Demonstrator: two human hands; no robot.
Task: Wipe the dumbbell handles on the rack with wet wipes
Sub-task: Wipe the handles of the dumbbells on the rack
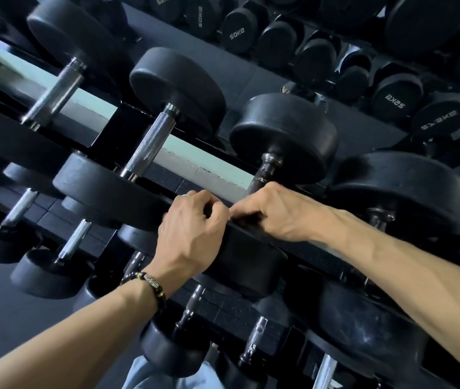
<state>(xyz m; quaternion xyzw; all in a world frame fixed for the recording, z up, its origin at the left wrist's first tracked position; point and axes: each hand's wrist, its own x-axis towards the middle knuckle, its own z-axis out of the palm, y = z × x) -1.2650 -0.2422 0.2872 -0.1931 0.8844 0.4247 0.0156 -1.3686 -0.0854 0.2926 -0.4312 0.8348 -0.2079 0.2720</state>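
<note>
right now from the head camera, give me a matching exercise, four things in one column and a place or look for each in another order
Things:
1. left hand
2. right hand
3. silver knurled handle
4. beaded bracelet

Descriptions:
A. around the left wrist
B. bare and shiny, on the dumbbell left of both hands
C. fingers curled at the top of a black dumbbell head, ring on one finger
D. just below a dark dumbbell handle, fingertips meeting the other hand

Pairs: 1-C, 2-D, 3-B, 4-A
</note>
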